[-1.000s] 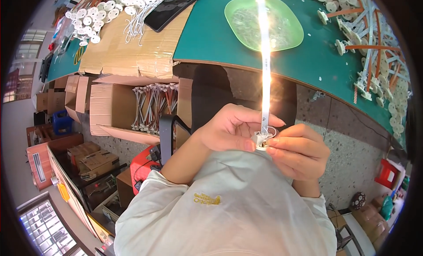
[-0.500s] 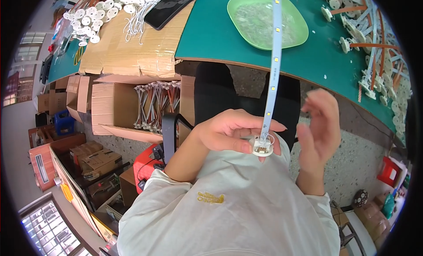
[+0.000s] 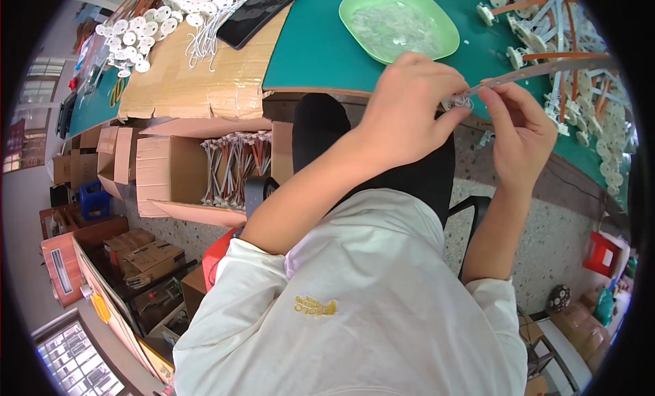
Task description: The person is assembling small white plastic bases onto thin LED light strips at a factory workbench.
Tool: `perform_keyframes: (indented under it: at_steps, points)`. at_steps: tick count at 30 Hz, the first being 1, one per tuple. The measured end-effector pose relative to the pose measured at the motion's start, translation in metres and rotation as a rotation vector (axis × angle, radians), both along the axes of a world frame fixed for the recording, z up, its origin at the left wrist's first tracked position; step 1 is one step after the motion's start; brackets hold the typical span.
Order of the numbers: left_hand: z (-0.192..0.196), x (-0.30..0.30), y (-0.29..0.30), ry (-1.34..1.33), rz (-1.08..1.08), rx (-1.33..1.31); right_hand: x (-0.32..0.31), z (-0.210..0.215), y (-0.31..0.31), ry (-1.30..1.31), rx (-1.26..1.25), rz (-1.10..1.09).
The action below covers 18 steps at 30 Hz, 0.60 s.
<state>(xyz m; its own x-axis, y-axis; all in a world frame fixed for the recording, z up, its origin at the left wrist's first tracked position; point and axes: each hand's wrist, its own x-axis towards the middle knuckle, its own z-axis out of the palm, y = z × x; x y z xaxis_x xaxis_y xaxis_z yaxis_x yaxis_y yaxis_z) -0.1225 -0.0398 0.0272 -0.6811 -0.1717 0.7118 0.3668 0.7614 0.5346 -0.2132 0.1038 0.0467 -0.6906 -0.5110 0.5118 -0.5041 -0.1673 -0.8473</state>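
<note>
My left hand (image 3: 413, 113) is closed around the white end piece (image 3: 458, 103) of an LED strip, and thin white wires show between its fingers. Most of that end piece is hidden by the hand. The LED strip (image 3: 546, 70), pale with small yellow dots, runs off to the far right. Close to the end piece, my right hand (image 3: 522, 126) pinches the strip between thumb and fingers. Both hands are held at the table's front edge. Just beyond my left hand sits a light green bowl (image 3: 447, 34) with many small clear plastic pieces (image 3: 396, 27).
The green table (image 3: 307, 55) carries a pile of strips with round white ends (image 3: 539, 38) at the right. At the left, a cardboard sheet (image 3: 184, 82) bears a black phone (image 3: 263, 17) and white discs with wires (image 3: 147, 31). An open carton (image 3: 153, 167) holds bundled strips.
Both hands have moved away from my body to the table's edge. The strip has swung from upright to slanting right. My right hand, empty before, has taken hold of it.
</note>
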Motion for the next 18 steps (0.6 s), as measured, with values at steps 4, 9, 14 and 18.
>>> perform_keyframes:
  at_steps: [4,9,14,18]
  points:
    - [-0.003,-0.012,0.024,-0.217,0.074,0.006,-0.017,-0.020,0.014,0.027,0.094,-0.083]
    - [-0.007,-0.020,0.028,-0.259,0.134,0.057,-0.020,-0.018,0.018,0.005,0.055,-0.026]
    - [-0.008,-0.023,0.026,-0.288,0.140,0.001,-0.037,-0.020,0.016,0.184,0.110,0.018]
    - [-0.011,-0.023,0.026,-0.276,0.139,0.013,-0.046,-0.027,0.015,0.383,0.042,0.089]
